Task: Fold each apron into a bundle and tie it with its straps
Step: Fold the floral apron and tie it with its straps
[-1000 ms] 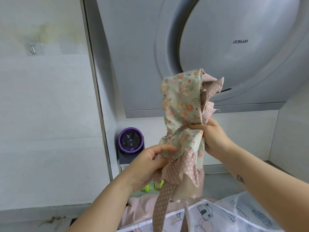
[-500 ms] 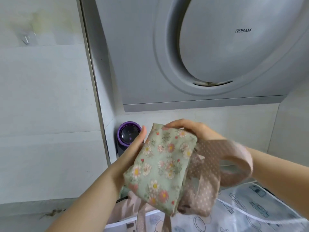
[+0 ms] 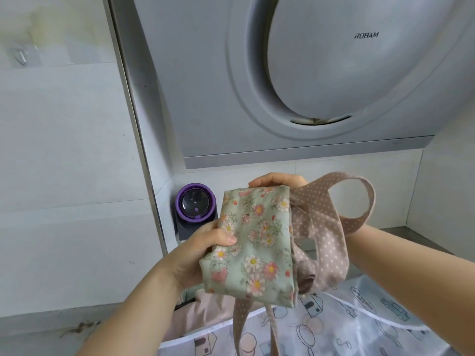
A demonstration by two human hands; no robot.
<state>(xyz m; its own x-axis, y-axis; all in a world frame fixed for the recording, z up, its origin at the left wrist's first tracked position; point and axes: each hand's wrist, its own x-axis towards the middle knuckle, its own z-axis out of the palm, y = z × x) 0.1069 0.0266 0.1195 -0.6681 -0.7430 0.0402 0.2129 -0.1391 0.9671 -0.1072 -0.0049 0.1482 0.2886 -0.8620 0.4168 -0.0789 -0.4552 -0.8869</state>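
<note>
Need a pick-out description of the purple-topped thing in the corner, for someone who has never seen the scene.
Start at the big grey range hood marked ROBAM and drop to the wall corner below its left end. There stands a small dark gadget with a purple ring around a clear round lid, just left of the floral apron bundle. Nothing else in view is purple.

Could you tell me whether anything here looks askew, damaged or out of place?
Little stands out. The floral bundle is neatly folded, held by the left hand and right hand; its dotted straps hang loose, not yet tied. The wall at upper left shows yellowish staining.
</note>
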